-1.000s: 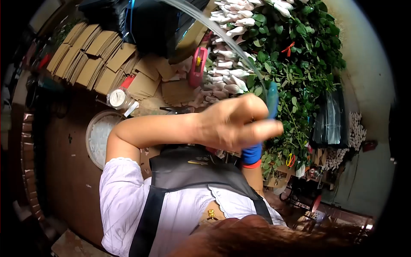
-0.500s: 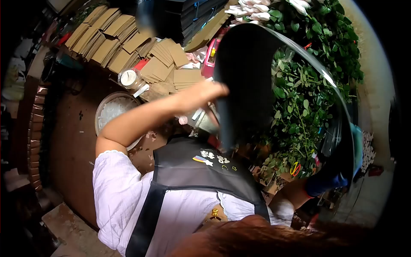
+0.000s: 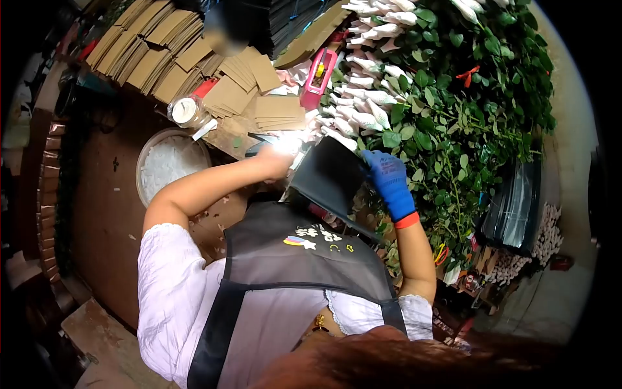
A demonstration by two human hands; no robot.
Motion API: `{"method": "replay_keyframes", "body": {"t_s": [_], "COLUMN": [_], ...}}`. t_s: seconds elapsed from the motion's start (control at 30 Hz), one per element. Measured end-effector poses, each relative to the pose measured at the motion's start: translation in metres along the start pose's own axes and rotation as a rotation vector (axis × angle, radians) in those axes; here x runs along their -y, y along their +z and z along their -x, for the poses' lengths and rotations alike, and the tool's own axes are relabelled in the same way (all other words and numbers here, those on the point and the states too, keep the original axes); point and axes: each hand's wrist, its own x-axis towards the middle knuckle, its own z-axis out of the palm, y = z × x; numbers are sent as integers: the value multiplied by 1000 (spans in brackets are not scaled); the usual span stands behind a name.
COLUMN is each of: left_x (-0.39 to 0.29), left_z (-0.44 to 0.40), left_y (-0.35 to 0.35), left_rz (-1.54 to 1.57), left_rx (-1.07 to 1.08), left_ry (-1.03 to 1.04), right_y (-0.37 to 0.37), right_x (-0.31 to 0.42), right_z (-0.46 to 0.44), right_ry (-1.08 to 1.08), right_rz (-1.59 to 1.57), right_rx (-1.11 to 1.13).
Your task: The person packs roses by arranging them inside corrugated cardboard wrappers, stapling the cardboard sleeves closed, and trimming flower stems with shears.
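My left hand [image 3: 275, 163], bare and partly washed out by glare, pinches the left edge of a folded black wrapping sheet [image 3: 330, 175]. My right hand [image 3: 387, 178], in a blue glove with an orange cuff, has its fingers bent over the sheet's upper right edge. The sheet hangs in front of my apron [image 3: 291, 266], its lower corner slanting to the right. Just beyond it lie roses in white sleeves [image 3: 369, 117], their leafy stems [image 3: 466, 155] spreading to the right. Dark blades, apparently scissors [image 3: 256, 146], show beside my left hand.
A pink tape dispenser [image 3: 319, 78] stands past the sheet. Cardboard pieces [image 3: 278, 111] are stacked on the left, near a lidded clear jar [image 3: 186, 111]. A round tub of white material [image 3: 170, 162] sits lower left. More dark sheets [image 3: 515, 201] lie far right.
The black sheet, spread wide and raised before, is now folded smaller and lower. My right hand came up and inward from the lower right. My left hand moved left and down.
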Motion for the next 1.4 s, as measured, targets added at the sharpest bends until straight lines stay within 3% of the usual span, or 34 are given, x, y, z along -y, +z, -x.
{"method": "replay_keyframes", "body": {"t_s": [0.07, 0.13, 0.2, 0.23, 0.33, 0.4, 0.47, 0.53, 0.6, 0.67, 0.73, 0.83, 0.87, 0.93, 1.03, 1.1, 1.2, 1.23, 1.27, 1.3, 1.33, 1.4], "left_x": [-11, -34, -41, -32, -17, -16, -16, -15, -14, -15, -12, -12, -12, -12, -15, -16, -6, 5, 16, 38, 66, 133], "left_z": [-39, -53, -83, -107, -114, -117, -115, -118, -122, -130, -143, -154, -155, -153, -156, -145, -97, -62, -31, -14, 11, 41], "left_y": [16, 12, 46, 86, 92, 98, 97, 101, 105, 112, 121, 131, 131, 129, 131, 124, 99, 84, 75, 77, 77, 78], "left_rz": [-208, -76, 86, -55, -103, -36, -62, -34, -63, -66, -32, -142, -169, -178, -226, -123, 140, 354, 538, 651, 670, 671], "left_rx": [-115, -199, -175, -463, -516, -523, -548, -556, -615, -661, -787, -876, -903, -910, -905, -944, -812, -1217, -1294, -1537, -1594, -1841], "left_ry": [128, 538, 821, 951, 883, 860, 850, 864, 884, 883, 973, 942, 939, 938, 923, 888, 740, 654, 360, 77, -216, -544], "right_y": [-6, -4, 8, -4, -44, -69, -67, -30, 17, 32, 7, -38, -52, -40, 29, 46, 44, 44, 44, 44, 45, 36], "right_x": [7, 7, 4, 10, 34, 46, 50, 49, 49, 17, 22, 48, 59, 75, 101, 112, 112, 110, 109, 110, 111, 115], "right_z": [-2, -2, 2, 1, 4, 23, 34, 16, -4, -12, -12, 1, 5, 23, 36, 38, 46, 46, 47, 47, 46, 44], "right_ry": [20, 23, 2, 46, 17, 17, 264, 106, 258, 112, 139, -22, -64, -30, -11, 31, -1, -2, -4, -4, -7, 23], "right_rz": [4, 2, -8, -25, -209, -442, -849, -299, 53, -347, -264, -406, -540, -818, -401, -202, -364, -389, -416, -447, -478, -500], "right_rx": [36, 6, -87, -32, -454, -423, -58, -272, -117, -226, -58, -277, -231, 112, 396, 408, 243, 234, 225, 216, 205, 205]}}
